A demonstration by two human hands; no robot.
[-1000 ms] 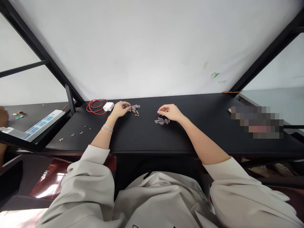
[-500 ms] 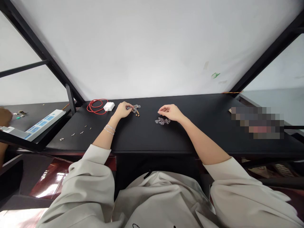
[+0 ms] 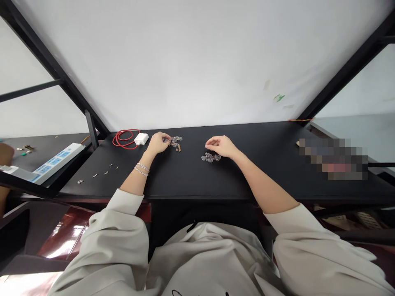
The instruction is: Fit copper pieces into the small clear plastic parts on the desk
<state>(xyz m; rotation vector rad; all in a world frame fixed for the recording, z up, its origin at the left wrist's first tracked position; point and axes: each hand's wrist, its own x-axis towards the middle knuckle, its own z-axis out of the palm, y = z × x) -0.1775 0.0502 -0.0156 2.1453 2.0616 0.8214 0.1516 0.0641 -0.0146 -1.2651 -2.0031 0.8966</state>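
Near the middle of the black table, my left hand (image 3: pixel 159 142) has its fingers bent down at the left edge of a small pile of clear and brown pieces (image 3: pixel 176 142). Whether a piece is between those fingertips is too small to tell. My right hand (image 3: pixel 219 145) hovers just above and behind a second pile, of clear round pieces (image 3: pixel 210 157). Its thumb and fingertips are pressed together, and anything they hold is too small to make out.
A white adapter (image 3: pixel 141 139) with a coiled red cable (image 3: pixel 121 139) lies left of my left hand. Several small bits (image 3: pixel 106 173) are scattered at the table's left. A power strip (image 3: pixel 57 161) and another person's arm (image 3: pixel 5 158) are farther left. A blurred object (image 3: pixel 333 160) lies right.
The fingers of my left hand have shifted slightly at the pile. My right hand keeps nearly the same place and pose.
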